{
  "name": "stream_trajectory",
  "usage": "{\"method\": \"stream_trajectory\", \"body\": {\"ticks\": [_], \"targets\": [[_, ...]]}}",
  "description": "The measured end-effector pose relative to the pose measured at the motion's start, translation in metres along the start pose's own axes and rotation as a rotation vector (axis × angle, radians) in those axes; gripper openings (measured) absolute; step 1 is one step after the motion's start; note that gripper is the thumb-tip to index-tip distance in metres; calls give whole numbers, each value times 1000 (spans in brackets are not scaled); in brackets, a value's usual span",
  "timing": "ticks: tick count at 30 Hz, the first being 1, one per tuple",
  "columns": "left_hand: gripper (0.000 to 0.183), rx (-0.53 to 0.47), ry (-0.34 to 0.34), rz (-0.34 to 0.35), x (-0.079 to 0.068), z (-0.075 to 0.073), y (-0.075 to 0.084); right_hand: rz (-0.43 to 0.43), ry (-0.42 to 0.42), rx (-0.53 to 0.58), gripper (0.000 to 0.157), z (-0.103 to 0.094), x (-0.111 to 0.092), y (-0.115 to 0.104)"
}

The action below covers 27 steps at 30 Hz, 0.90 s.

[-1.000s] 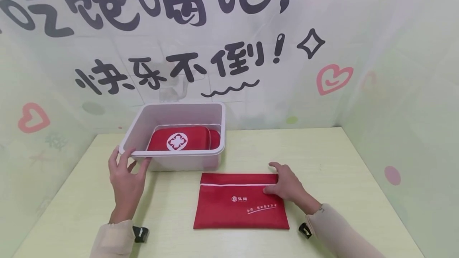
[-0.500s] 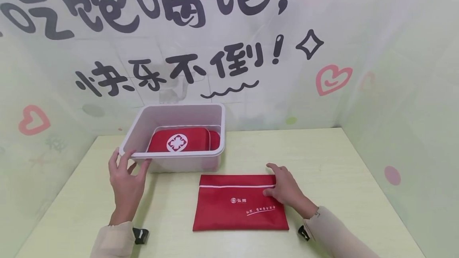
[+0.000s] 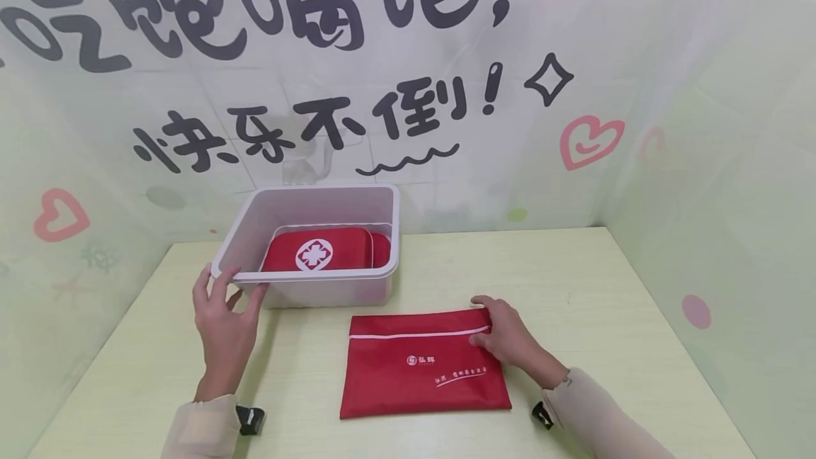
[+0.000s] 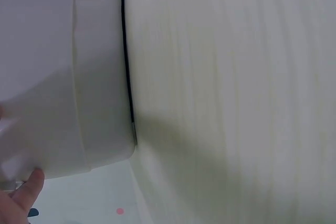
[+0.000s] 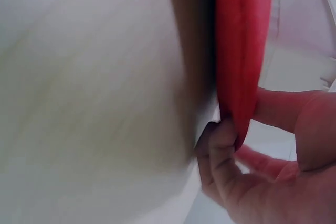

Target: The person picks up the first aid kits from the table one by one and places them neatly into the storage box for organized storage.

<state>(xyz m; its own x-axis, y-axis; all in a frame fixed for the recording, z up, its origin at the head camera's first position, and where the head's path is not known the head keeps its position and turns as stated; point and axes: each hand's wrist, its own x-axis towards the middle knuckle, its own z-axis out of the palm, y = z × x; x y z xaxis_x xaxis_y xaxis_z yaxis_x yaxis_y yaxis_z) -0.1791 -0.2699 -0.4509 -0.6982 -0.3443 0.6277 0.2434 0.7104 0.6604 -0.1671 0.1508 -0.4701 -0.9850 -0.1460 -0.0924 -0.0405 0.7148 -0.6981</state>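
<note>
My right hand pinches the red pouch by its far right corner, thumb on top; my left hand grips the near left corner of the pale bin. The pouch lies about midway between the side edges of the bench. I judge it light, pliable and perhaps slick, best held where I have it. It looks like cloth, flat and oblong. The smooth bin, by the far edge, holds a rounded red case.
</note>
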Motion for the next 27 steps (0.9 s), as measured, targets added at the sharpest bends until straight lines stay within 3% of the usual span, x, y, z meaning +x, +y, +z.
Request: {"method": "stream_trajectory", "body": {"ticks": [4,17,22,27], "targets": [[52,17,-5,1,0,-1,1,-10,-18,46,53,-1,1,4],[52,19,-7,-7,0,0,4,-73,22,122,46,-1,0,10],[53,16,-12,-10,-1,1,4,-79,-4,216,40,-4,-1,10],[52,6,-1,-1,-1,1,3,-90,-93,378,41,-12,-1,11]]}}
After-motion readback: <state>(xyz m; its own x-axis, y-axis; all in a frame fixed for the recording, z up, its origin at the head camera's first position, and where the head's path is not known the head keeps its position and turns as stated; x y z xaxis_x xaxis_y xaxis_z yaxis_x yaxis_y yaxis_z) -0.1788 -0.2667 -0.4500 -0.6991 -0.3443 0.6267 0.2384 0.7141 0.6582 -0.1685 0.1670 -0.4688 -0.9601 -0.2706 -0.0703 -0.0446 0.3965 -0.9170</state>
